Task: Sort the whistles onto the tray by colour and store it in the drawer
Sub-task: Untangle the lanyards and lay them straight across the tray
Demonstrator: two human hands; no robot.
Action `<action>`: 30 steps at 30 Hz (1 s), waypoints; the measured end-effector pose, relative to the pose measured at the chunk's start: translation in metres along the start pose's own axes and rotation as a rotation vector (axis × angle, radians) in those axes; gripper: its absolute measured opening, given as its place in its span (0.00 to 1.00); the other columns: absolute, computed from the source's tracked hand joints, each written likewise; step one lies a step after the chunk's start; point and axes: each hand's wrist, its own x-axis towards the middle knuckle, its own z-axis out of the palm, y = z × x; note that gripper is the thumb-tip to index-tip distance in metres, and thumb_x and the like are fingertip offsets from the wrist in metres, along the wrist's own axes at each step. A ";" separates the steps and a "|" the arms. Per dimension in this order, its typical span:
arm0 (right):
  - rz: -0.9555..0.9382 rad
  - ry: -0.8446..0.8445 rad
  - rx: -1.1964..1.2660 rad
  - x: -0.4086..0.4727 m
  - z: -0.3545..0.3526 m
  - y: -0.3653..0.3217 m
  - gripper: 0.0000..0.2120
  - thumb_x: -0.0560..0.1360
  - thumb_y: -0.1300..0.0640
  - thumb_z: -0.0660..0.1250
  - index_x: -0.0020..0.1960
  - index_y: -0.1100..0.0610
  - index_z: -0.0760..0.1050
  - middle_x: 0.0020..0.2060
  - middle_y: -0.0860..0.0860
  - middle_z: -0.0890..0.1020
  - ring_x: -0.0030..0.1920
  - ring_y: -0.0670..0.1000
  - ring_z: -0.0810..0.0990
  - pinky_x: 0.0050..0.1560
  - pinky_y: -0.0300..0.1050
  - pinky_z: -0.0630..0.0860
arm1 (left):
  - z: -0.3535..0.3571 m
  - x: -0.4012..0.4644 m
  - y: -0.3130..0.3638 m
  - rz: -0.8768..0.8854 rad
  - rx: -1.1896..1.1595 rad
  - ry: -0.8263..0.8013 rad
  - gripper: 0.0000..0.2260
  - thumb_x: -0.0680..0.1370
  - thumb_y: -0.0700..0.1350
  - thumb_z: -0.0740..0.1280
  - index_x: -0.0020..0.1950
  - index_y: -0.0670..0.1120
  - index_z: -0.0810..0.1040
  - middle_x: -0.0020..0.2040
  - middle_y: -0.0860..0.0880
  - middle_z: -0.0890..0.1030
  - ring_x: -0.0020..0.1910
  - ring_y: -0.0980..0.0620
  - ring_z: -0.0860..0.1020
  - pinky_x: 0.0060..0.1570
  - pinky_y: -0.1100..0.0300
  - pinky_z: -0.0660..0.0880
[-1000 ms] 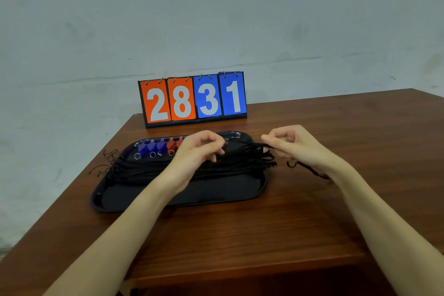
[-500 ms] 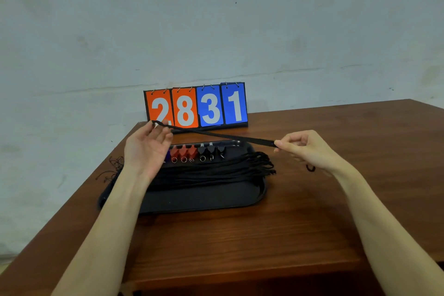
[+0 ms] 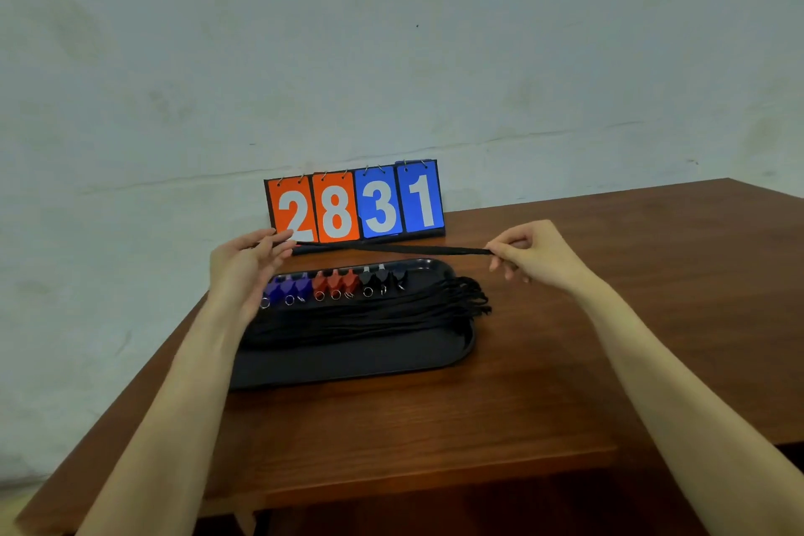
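Nine whistles [image 3: 335, 284] line the tray [image 3: 348, 366]; both hands [image 3: 243, 263] [image 3: 533, 252] pinch a lanyard [image 3: 391, 248].

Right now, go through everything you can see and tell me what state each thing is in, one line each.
Left hand: raised, grip on one end of the lanyard.
Right hand: raised, pinches the other end.
Lanyard: stretched taut above the tray.
Tray: flat on the table, not yet stored.
Whistles: in a row on the tray, blue, red, black.
Cords: bundled across the tray.
Scoreboard: upright, reads 2831.
Table: bears the tray and scoreboard.
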 end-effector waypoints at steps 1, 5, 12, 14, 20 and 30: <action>-0.008 0.024 -0.012 -0.001 0.000 -0.002 0.06 0.77 0.58 0.67 0.43 0.57 0.82 0.32 0.51 0.84 0.23 0.43 0.75 0.24 0.30 0.69 | -0.005 -0.001 0.005 -0.001 0.051 -0.020 0.09 0.81 0.34 0.58 0.59 0.38 0.74 0.55 0.40 0.81 0.52 0.46 0.82 0.56 0.54 0.78; 0.003 0.088 -0.029 -0.006 0.003 -0.004 0.06 0.74 0.55 0.72 0.41 0.57 0.82 0.32 0.53 0.84 0.23 0.43 0.74 0.25 0.26 0.68 | -0.031 -0.012 0.012 0.024 0.274 -0.092 0.08 0.81 0.34 0.58 0.53 0.40 0.76 0.51 0.40 0.82 0.48 0.44 0.83 0.45 0.60 0.82; 0.073 0.014 0.016 -0.028 0.027 0.005 0.07 0.77 0.63 0.65 0.45 0.60 0.81 0.36 0.56 0.84 0.32 0.48 0.80 0.24 0.32 0.72 | -0.076 -0.029 -0.016 0.128 0.656 -0.061 0.03 0.76 0.34 0.67 0.48 0.37 0.79 0.42 0.37 0.82 0.35 0.48 0.80 0.31 0.67 0.77; 0.082 0.043 0.031 -0.034 0.036 0.008 0.04 0.77 0.62 0.66 0.46 0.60 0.80 0.36 0.55 0.84 0.31 0.48 0.80 0.25 0.33 0.73 | -0.082 -0.032 -0.021 0.144 0.716 -0.031 0.01 0.75 0.35 0.69 0.44 0.39 0.80 0.45 0.37 0.82 0.37 0.47 0.79 0.37 0.61 0.76; 0.089 0.170 -0.034 -0.041 0.057 0.019 0.02 0.74 0.60 0.70 0.43 0.57 0.81 0.33 0.51 0.83 0.32 0.45 0.80 0.40 0.41 0.77 | -0.093 -0.037 -0.028 0.194 0.868 -0.006 0.01 0.72 0.38 0.72 0.41 0.42 0.83 0.46 0.42 0.84 0.49 0.45 0.80 0.52 0.51 0.77; 0.071 0.213 -0.137 -0.045 0.081 0.028 0.03 0.72 0.56 0.73 0.44 0.55 0.79 0.39 0.48 0.80 0.37 0.43 0.75 0.40 0.39 0.73 | -0.101 -0.034 -0.038 0.160 1.132 0.041 0.05 0.71 0.35 0.68 0.44 0.44 0.81 0.47 0.44 0.82 0.46 0.45 0.79 0.44 0.55 0.76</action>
